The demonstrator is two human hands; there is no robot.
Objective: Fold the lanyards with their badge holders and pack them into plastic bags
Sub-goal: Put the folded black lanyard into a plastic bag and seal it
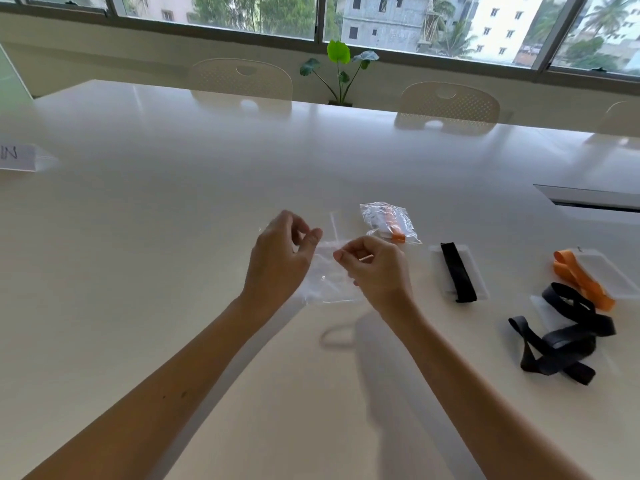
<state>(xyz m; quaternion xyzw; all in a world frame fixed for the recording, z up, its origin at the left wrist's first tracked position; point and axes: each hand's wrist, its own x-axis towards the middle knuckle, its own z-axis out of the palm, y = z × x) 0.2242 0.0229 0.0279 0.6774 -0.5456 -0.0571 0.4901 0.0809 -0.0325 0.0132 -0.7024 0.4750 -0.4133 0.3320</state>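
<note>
Where the frame cuts in at the far left, I can see a white paper label with dark lettering (17, 157) lying on the glossy white counter (173, 220), only part of its writing readable. Moving right, my left hand (277, 258) is raised above the counter, thumb and fingers pinched on the upper edge of an empty clear plastic bag (329, 278). The bag is so transparent that its outline is hard to trace, and part of it is hidden behind both hands. My right hand (375, 268) pinches the same top edge just beside the left.

Beyond it lies a sealed clear plastic bag with an orange lanyard inside (389, 223); glare hides the rest of its contents. Further right rests a folded black lanyard on a clear badge holder (457, 273). Near the right edge, a loose tangled black lanyard (561, 337) sprawls over a second holder I can barely make out, and an orange lanyard with a clear badge holder (581, 278) lies just behind it, the holder cut off by the frame.
</note>
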